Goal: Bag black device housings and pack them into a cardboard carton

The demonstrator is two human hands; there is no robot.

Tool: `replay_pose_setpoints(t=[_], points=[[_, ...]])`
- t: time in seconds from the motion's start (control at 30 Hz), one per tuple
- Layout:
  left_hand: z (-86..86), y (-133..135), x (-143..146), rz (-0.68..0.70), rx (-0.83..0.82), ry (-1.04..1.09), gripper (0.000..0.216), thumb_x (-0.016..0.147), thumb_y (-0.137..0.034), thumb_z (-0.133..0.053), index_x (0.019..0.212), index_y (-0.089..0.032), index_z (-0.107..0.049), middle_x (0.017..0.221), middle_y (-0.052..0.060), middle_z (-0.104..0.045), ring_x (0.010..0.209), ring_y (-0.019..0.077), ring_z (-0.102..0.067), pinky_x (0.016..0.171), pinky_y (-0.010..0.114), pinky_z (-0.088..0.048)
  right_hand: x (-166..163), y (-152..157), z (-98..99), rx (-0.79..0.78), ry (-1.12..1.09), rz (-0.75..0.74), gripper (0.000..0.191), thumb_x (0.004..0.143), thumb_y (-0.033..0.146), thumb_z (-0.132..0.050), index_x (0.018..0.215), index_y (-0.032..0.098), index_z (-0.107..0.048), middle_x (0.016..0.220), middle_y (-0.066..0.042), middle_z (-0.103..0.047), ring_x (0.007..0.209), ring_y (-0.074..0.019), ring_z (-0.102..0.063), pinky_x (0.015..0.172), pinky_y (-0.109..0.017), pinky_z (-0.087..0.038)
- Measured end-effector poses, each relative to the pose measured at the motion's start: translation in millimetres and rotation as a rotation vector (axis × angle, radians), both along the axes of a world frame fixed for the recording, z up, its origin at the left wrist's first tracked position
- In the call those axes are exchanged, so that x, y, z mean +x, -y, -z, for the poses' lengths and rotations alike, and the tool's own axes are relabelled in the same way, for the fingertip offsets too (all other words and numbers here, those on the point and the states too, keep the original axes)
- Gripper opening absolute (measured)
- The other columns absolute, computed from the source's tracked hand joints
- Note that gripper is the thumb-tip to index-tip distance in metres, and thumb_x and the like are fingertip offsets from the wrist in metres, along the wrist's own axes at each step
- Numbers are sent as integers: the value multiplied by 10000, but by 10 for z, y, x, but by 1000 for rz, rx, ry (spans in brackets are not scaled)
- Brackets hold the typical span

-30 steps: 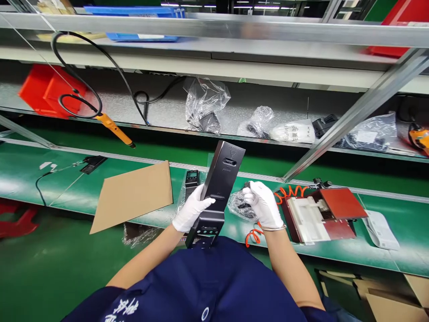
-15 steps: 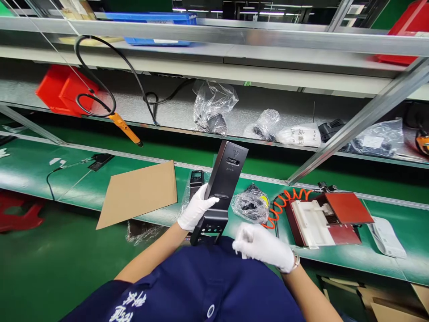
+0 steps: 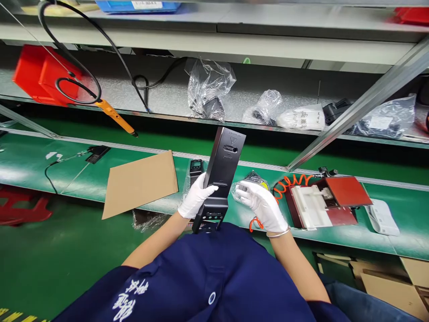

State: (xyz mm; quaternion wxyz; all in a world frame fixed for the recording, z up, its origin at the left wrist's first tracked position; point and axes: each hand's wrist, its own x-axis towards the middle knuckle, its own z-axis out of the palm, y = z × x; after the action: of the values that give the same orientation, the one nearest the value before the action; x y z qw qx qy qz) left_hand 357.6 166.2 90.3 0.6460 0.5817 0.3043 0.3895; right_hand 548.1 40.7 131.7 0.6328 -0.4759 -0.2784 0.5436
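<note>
Black casing (image 3: pixel 227 163) stood tilted in front of the person's chest, raised over the near edge of the green bench (image 3: pixel 77 172), its slotted end pointing away and its lower end close to the navy shirt (image 3: pixel 197 268); whether it touched the cloth could not be told. What had just changed was the right hand (image 3: pixel 263 206): half a second earlier it was low beside the shirt, and now it was up over the bench, fingers bent, partly covering the plastic-wrapped bundle (image 3: pixel 254 176). Whether those fingertips pinched something small or were merely curled could not be made out. The left hand (image 3: pixel 195 200) was closed around the casing's side, thumb laid across its face, just as in the earlier frame, so the work seemed to rest on one hand steadying the part while the other moved about. Against that frame, the view had also dipped, placing the shelf (image 3: pixel 161 105) higher and cutting off more of the blue bin (image 3: pixel 117 6). The bagged handset (image 3: pixel 196 166) and the cardboard sheet (image 3: pixel 140 184) lay undisturbed to the left.
</note>
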Motion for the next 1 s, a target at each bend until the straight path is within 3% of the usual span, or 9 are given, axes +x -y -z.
replay_pose_setpoints(t=[0.2, 0.3, 0.5, 0.7, 0.83, 1.0], points=[[-37, 26, -2, -12, -15, -38, 663, 778, -389, -772, 1370, -176, -562, 1391, 114, -664, 1296, 307, -616, 1131, 495, -479, 26, 1, -9, -63, -80, -9, 482, 787, 667, -698, 1012, 247, -768, 1182, -99, -753, 1084, -317, -728, 945, -509, -617], [-45, 32, 12, -9, -8, -31, 675, 757, -401, -778, 1355, -170, -567, 1383, 121, -668, 1291, 316, -619, 1117, 498, -491, 15, 17, -34, -45, -67, 30, 461, 760, 629, -764, 1022, 249, -772, 1177, -84, -757, 1057, -298, -736, 904, -462, -633], [-114, 137, 97, -26, 25, -64, 607, 770, -397, -746, 1309, -175, -578, 1358, 114, -682, 1268, 301, -636, 1120, 489, -488, -12, -257, -283, 79, 164, 211, 322, 695, 436, -874, 937, 261, -753, 864, -21, -761, 808, -221, -745, 822, -403, -634], [-161, 269, 154, -80, 84, -133, 590, 770, -403, -706, 1305, -188, -578, 1373, 110, -671, 1284, 295, -624, 1125, 469, -484, -17, -686, -504, 227, 298, 348, 293, 655, 409, -857, 773, 236, -652, 791, -1, -700, 770, -204, -712, 801, -400, -606], [-196, 316, 126, -78, 118, -210, 560, 791, -398, -683, 1301, -189, -589, 1325, 103, -692, 1241, 288, -645, 1087, 456, -512, -16, -769, -546, 229, 427, 378, 289, 680, 427, -819, 771, 227, -631, 784, 1, -678, 740, -183, -650, 710, -356, -562], [-215, 340, 104, -75, 134, -247, 507, 799, -379, -686, 1264, -195, -608, 1260, 94, -720, 1170, 282, -673, 1044, 458, -534, 3, -795, -600, 247, 606, 405, 254, 712, 448, -792, 747, 237, -655, 817, -14, -656, 782, -198, -607, 757, -365, -538]])
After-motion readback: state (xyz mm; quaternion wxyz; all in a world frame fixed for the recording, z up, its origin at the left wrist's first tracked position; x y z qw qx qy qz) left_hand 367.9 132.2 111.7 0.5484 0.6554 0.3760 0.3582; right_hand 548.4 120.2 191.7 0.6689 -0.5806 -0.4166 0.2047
